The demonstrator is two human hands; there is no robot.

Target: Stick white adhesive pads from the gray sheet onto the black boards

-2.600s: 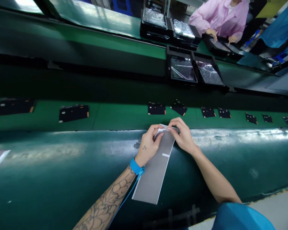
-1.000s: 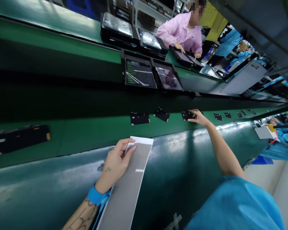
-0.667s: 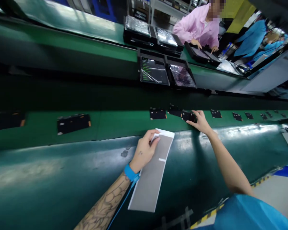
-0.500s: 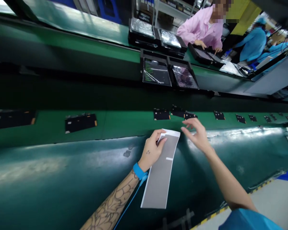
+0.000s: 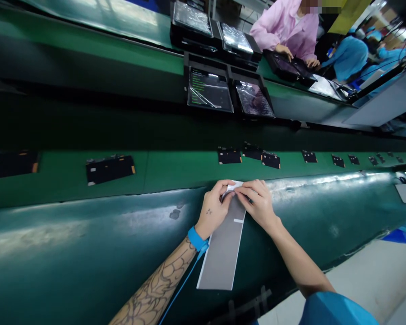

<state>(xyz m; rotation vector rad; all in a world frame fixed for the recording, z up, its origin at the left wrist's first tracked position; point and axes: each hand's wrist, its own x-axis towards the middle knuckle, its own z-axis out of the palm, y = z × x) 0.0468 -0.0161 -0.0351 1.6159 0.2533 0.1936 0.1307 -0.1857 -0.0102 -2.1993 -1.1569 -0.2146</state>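
A long grey strip sheet with white edges [image 5: 223,253] hangs at a slant over the dark green bench, its white top end up between my hands. My left hand [image 5: 214,210], with a blue wrist strap [image 5: 197,239] and cord, pinches the sheet's upper left side between thumb and fingers. At the upper right corner my right hand [image 5: 259,203] is closed on the sheet, fingertips close to the left thumb. Whatever small piece may lie between the fingertips is hidden. Just beyond lies a black flat part [image 5: 229,155] on the green belt.
Several more black parts lie along the green belt [image 5: 176,169], one at the left [image 5: 110,169]. Black trays [image 5: 209,90] with film-wrapped panels stand on the far ledge. Across the line a person in pink [image 5: 284,27] handles a dark item.
My right hand has moved left and closed on the sheet's top corner; before, it was open and apart from it. My left hand keeps its grip.
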